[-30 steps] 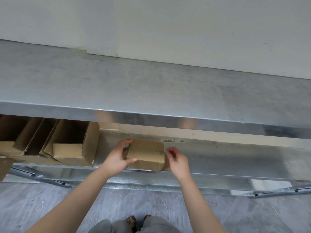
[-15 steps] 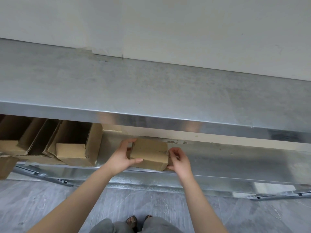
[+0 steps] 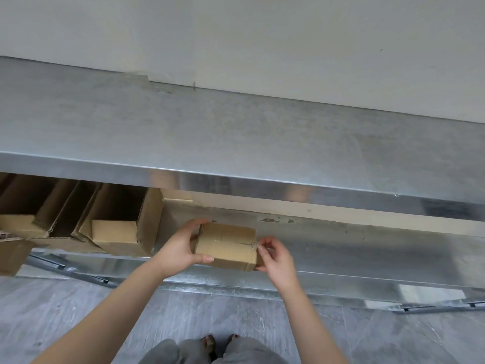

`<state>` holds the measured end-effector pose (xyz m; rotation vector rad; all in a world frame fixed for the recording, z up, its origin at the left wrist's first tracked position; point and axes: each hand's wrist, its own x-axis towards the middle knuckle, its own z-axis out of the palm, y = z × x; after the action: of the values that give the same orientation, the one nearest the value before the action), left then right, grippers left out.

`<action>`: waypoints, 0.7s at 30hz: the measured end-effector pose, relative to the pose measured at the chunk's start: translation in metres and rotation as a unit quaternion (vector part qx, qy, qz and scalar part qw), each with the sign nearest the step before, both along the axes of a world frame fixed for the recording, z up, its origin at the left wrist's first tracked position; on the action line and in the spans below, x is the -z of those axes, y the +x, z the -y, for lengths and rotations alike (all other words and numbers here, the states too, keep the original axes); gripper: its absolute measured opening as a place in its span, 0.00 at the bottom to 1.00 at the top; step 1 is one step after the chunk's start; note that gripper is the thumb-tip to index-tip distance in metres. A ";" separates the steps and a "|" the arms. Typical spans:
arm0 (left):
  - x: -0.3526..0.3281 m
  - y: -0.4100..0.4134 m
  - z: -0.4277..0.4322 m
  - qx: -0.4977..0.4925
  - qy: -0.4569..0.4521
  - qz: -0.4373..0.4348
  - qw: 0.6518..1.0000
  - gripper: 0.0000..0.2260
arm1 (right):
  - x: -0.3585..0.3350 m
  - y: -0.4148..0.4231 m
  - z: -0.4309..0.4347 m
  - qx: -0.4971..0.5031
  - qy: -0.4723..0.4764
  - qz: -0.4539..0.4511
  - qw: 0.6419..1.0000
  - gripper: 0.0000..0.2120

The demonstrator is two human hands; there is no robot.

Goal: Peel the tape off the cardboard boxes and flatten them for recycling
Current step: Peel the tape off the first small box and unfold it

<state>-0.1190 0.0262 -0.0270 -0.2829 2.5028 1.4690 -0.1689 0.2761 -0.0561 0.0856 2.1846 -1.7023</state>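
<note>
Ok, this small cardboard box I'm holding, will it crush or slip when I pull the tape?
Probably light: the left hand steadies the small box by one end. Likely stiff: edges look square, flaps closed. It may twist toward the right hand pinching the tape.

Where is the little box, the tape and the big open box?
little box (image 3: 225,244): head view, middle of its top.
tape (image 3: 252,244): head view, shiny strip at box's right edge.
big open box (image 3: 151,222): head view, right wall.

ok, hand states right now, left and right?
Left hand: closed, holding the small cardboard box by its left end.
Right hand: closed, pinching the clear tape at the box's right edge.
</note>
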 end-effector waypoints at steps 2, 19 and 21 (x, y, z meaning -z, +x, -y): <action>0.002 0.004 -0.002 -0.016 -0.001 -0.004 1.000 0.38 | -0.002 -0.002 0.007 0.010 0.041 -0.030 0.999 0.11; 0.003 0.006 -0.004 -0.046 0.006 0.016 0.999 0.38 | -0.010 -0.017 0.017 0.061 0.027 -0.034 0.997 0.09; 0.003 0.006 -0.004 -0.046 0.009 0.019 0.999 0.38 | -0.007 -0.014 0.011 0.064 -0.092 0.078 0.991 0.07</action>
<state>-0.1132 0.0305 -0.0302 -0.4231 2.4765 1.5036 -0.1829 0.2650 -0.0487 0.3054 1.9374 -1.8919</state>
